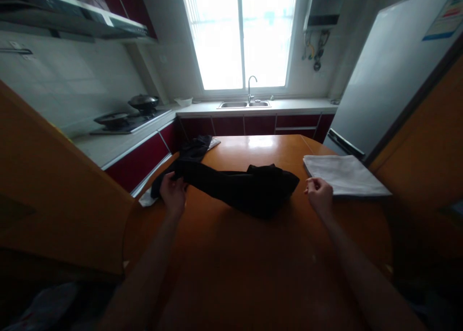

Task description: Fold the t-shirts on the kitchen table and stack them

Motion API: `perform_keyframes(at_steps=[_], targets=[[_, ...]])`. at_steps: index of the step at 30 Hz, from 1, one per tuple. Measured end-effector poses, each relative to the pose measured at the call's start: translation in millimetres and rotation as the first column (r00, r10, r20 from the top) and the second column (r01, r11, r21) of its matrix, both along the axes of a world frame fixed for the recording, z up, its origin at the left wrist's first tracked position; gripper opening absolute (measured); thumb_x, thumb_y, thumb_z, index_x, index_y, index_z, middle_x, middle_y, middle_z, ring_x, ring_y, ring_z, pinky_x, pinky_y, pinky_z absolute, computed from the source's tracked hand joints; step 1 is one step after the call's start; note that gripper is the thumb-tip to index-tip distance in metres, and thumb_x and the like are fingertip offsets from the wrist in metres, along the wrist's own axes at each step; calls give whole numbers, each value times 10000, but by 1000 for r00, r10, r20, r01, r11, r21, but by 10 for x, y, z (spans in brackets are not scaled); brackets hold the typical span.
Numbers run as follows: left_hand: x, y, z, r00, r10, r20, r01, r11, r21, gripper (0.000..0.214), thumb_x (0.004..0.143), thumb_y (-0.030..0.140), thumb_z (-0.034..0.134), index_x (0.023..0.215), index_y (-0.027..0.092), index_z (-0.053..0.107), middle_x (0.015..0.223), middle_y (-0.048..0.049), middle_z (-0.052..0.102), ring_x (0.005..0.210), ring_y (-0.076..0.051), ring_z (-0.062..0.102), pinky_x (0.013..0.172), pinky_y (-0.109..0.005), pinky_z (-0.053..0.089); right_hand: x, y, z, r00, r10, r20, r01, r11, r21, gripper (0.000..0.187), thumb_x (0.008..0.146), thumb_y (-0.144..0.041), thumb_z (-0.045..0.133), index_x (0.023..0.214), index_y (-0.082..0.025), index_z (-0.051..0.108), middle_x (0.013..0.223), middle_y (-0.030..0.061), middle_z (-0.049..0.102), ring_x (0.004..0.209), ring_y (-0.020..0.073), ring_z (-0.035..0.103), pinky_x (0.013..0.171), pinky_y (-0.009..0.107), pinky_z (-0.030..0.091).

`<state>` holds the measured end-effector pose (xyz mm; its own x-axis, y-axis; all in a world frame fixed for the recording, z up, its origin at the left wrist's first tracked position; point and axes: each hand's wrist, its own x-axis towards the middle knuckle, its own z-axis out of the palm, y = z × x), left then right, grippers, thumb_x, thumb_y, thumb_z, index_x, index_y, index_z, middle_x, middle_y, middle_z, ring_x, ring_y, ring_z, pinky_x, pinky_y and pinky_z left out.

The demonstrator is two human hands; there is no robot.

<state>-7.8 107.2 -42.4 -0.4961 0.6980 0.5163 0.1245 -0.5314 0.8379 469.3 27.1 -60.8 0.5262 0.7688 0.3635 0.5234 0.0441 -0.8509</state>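
A black garment (pixel 238 184) lies stretched and bunched across the orange wooden table (pixel 253 254). My left hand (pixel 173 191) is closed on the garment's left end, near the table's left edge. My right hand (pixel 319 192) hovers just right of the garment's bunched end, fingers curled loosely, with nothing visible in it. A folded white cloth (pixel 343 176) rests on the table right of that hand.
Another dark cloth (pixel 195 148) lies at the table's far left corner. A small white scrap (pixel 147 199) sits by the left edge. Beyond are a counter with a sink (pixel 244 104), a stove with a wok (pixel 142 102), and a grey fridge (pixel 390 75) at right.
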Motion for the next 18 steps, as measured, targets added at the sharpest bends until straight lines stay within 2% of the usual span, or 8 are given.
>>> perform_keyframes(at_steps=[4, 7, 9, 11, 13, 15, 17, 18], targets=[[30, -83, 105, 948, -273, 161, 275, 961, 13, 327, 729, 353, 782, 949, 240, 568, 926, 3, 638, 843, -171, 652, 728, -300, 539, 135, 53, -55, 999, -44, -1, 44, 999, -11, 324, 868, -445, 519, 872, -159, 672, 664, 76, 684, 634, 229, 658, 650, 328, 506], [231, -254, 124, 800, -595, 81, 600, 790, -124, 226, 808, 405, 710, 900, 223, 614, 881, -32, 658, 893, -245, 692, 828, -411, 554, -114, 44, -118, 989, 116, 91, -119, 992, 29, 358, 916, -425, 487, 1030, -151, 688, 949, 131, 730, 845, 242, 682, 782, 359, 536], [414, -381, 112, 645, -762, 62, 749, 613, -252, 240, 843, 448, 674, 872, 212, 639, 852, -48, 672, 899, -275, 706, 863, -444, 548, -385, 4, -154, 932, 298, 205, -313, 948, 48, 375, 955, -391, 467, 1164, -168, 683, 1163, 147, 694, 1055, 254, 652, 909, 394, 524], [589, -499, 119, 425, -904, 41, 826, 369, -426, 282, 847, 481, 682, 874, 200, 677, 865, -73, 707, 916, -291, 714, 877, -434, 545, -650, -54, -191, 807, 462, 368, -497, 868, -1, 386, 976, -360, 480, 1290, -219, 655, 1382, 135, 595, 1267, 261, 545, 1045, 439, 457], [709, -594, 164, 134, -991, 17, 785, 96, -612, 319, 841, 498, 710, 927, 192, 725, 949, -103, 749, 977, -295, 710, 903, -404, 539, -840, -105, -235, 659, 559, 504, -588, 800, -118, 399, 977, -348, 525, 1356, -278, 628, 1530, 108, 471, 1394, 278, 422, 1113, 485, 385], [759, -648, 220, -111, -993, 35, 676, -101, -730, 377, 841, 509, 728, 1053, 198, 746, 1083, -120, 756, 1055, -290, 695, 940, -381, 529, -932, -125, -279, 558, 602, 571, -588, 772, -240, 389, 979, -351, 550, 1353, -289, 635, 1544, 108, 461, 1417, 299, 385, 1116, 519, 357], [764, -643, 226, -153, -988, 37, 661, -130, -739, 471, 856, 568, 694, 1151, 202, 730, 1145, -133, 743, 1073, -291, 695, 934, -385, 539, -947, -114, -307, 533, 614, 582, -557, 772, -305, 359, 991, -359, 540, 1317, -263, 658, 1452, 122, 561, 1366, 296, 440, 1090, 516, 361], [767, -620, 192, -68, -998, -8, 691, -41, -721, 497, 874, 597, 656, 1166, 202, 723, 1146, -138, 740, 1063, -289, 699, 921, -389, 546, -939, -101, -312, 542, 614, 574, -549, 776, -311, 338, 999, -362, 528, 1281, -247, 676, 1381, 123, 617, 1315, 283, 487, 1071, 496, 370]])
